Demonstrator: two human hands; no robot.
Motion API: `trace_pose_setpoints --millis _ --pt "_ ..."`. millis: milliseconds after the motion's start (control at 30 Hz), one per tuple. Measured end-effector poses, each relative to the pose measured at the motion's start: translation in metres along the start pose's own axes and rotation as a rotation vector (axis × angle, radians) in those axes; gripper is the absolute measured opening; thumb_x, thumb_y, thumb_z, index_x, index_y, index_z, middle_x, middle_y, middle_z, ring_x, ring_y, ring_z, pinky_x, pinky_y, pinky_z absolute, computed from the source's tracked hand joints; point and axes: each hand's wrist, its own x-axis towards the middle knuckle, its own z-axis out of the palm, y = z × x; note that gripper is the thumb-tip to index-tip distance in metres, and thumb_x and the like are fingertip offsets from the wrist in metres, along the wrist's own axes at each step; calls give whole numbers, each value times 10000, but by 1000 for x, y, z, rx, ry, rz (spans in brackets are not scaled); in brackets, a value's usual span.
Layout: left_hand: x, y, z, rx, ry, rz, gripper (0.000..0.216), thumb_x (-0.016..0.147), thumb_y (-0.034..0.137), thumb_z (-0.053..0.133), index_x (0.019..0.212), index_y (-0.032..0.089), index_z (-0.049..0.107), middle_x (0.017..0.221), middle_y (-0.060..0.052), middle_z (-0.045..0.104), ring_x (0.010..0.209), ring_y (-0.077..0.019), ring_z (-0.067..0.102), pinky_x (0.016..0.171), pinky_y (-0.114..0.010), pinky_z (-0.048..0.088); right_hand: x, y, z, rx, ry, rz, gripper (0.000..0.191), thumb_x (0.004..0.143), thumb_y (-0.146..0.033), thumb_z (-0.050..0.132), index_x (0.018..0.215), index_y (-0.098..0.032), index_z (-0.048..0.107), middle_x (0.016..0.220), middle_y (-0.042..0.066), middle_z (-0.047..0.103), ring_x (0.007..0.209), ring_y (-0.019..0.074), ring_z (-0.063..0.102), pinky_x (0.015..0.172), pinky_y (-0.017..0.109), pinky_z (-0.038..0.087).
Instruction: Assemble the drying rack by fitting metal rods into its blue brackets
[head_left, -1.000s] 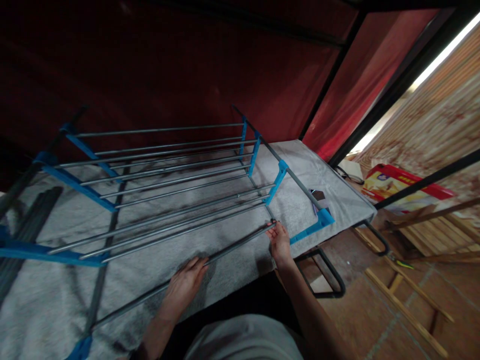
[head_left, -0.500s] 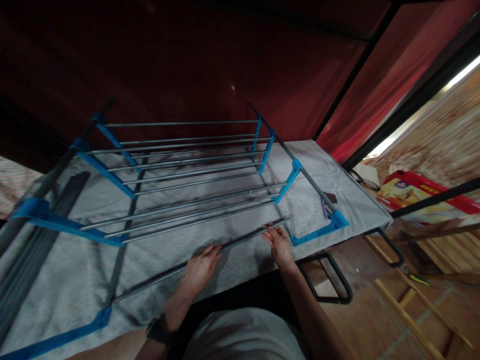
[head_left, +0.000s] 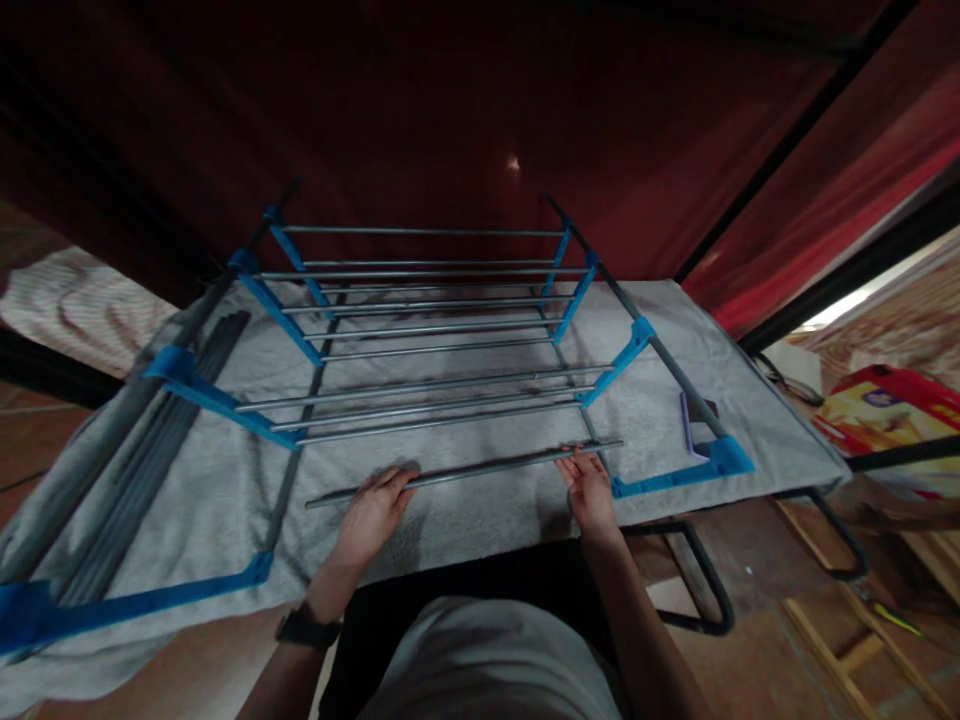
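A grey metal rod [head_left: 480,466] lies across the near part of a rack of grey rods and blue plastic brackets [head_left: 420,340] on a pale towel [head_left: 465,510]. My left hand [head_left: 373,512] grips the rod left of its middle, fingers curled over it. My right hand [head_left: 589,485] pinches the rod near its right end, just left of the near-right blue bracket [head_left: 686,470]. A dark watch sits on my left wrist.
A bundle of loose grey rods [head_left: 142,440] lies along the towel's left side. A small dark object [head_left: 694,420] rests beside the right rail. A red and yellow box [head_left: 892,410] and wooden slats [head_left: 847,650] lie on the floor at right. Dark red cloth hangs behind.
The view has swung left, so the rack now looks squarer. The rod has turned from a slant to nearly level, and both hands stay on it.
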Motion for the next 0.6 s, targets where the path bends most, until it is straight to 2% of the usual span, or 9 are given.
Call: trace_pose_setpoints --millis 200,367,467,600 --pt "-19 -31 -14 59 170 -95 255 882 280 537 1060 235 714 1069 -104 726 1029 -290 648 973 -439 426 -1 0 -5 -17 -27 -7 111 734 -223 707 733 -248 599 829 -12 720 838 164 689 945 404 545" --pt "-28 -47 -24 40 454 -281 188 824 220 571 946 218 715 1139 -120 690 1134 -312 591 1073 -495 353 2 1 -11 18 14 -22 146 725 -188 713 704 -240 579 825 -22 717 852 165 703 982 416 532" --pt "-29 -55 -25 -163 561 -390 204 765 167 581 920 213 704 1120 -104 668 1061 -280 615 1000 -450 441 6 4 -17 8 -23 -33 119 714 -195 708 714 -240 598 846 -11 721 885 181 710 1018 457 515" --pt "-27 -56 -16 -716 696 -542 265 664 148 683 922 209 694 924 -40 672 741 -171 619 767 -325 528 13 9 -25 32 -47 -54 154 681 -182 732 705 -243 592 850 -17 718 864 174 714 997 448 534"
